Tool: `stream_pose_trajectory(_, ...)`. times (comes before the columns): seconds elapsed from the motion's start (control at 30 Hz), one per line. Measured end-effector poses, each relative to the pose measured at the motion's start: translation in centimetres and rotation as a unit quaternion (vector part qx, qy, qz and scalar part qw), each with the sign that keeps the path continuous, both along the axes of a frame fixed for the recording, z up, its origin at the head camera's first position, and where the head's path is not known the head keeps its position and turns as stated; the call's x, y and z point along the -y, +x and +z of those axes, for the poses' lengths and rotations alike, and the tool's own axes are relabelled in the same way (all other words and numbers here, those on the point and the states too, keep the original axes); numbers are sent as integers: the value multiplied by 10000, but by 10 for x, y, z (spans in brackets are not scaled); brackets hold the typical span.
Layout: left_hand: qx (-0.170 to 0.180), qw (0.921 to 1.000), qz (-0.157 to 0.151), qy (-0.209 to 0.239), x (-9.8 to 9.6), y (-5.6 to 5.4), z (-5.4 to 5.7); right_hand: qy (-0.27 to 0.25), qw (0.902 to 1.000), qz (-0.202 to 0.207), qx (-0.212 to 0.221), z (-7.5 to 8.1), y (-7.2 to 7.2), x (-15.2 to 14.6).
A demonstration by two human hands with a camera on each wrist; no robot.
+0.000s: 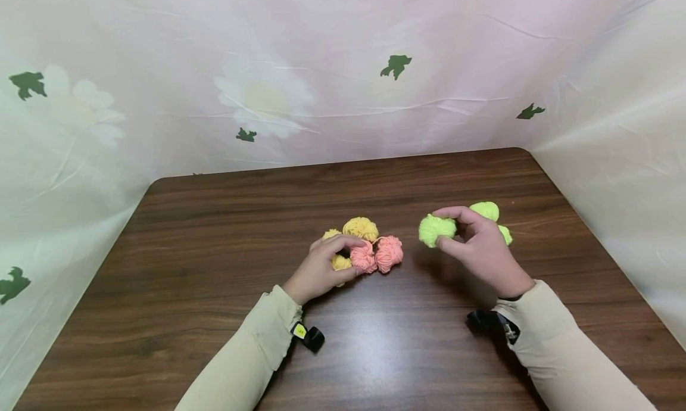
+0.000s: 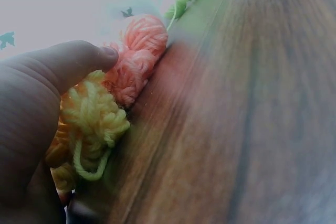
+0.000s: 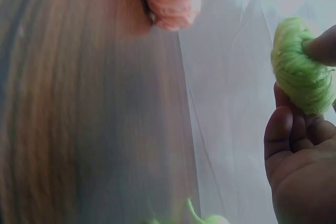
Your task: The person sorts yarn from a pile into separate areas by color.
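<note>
My right hand [image 1: 482, 247] pinches a bright green yarn ball [image 1: 436, 230] between thumb and fingers, held above the table; the right wrist view shows this green ball [image 3: 299, 66] off the wood. On the table, my left hand [image 1: 324, 268] has thumb and fingers about a pink yarn ball [image 1: 363, 258]. Its thumb [image 2: 86, 61] touches the pink yarn in the left wrist view. A second pink ball [image 1: 389, 254] sits right beside it. Several yellow yarn balls lie around the left hand: one behind [image 1: 361, 228], others partly hidden under the fingers.
Two more green yarn balls, one at the back [image 1: 485, 210] and one partly covered [image 1: 505, 234], lie behind the right hand. The brown wooden table [image 1: 241, 220] meets hanging floral cloth [image 1: 321, 101] at its back and sides.
</note>
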State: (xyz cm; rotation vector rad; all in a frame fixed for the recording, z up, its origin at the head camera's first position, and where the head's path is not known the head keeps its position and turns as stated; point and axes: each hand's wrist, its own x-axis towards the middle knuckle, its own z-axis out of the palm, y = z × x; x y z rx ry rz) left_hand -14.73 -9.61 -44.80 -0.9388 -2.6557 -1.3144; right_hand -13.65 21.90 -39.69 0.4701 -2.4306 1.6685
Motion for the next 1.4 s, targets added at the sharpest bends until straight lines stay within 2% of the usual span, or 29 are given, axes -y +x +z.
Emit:
stream_pose_trajectory(0.27,88,9999,22,-52,1,0,0,474,9965,-673,-128,4,-5,-16)
stream_pose_trajectory(0.4,80,9999,20,-61,1,0,1,440,9953,-856,-120,6,-7,-24)
stream_pose_trajectory(0.7,120,9999,15,-52,2,0,0,188,9945,-1031,-9,9,-11,-37)
stream_pose_trajectory(1.1,-10,10000,20,-21,0,0,1,-106,9911,-1325,57,1,-19,-55)
stream_pose_trajectory(1.4,-6,10000,21,-54,-1,-1,1,-974,9821,-1589,263,-6,-24,-65)
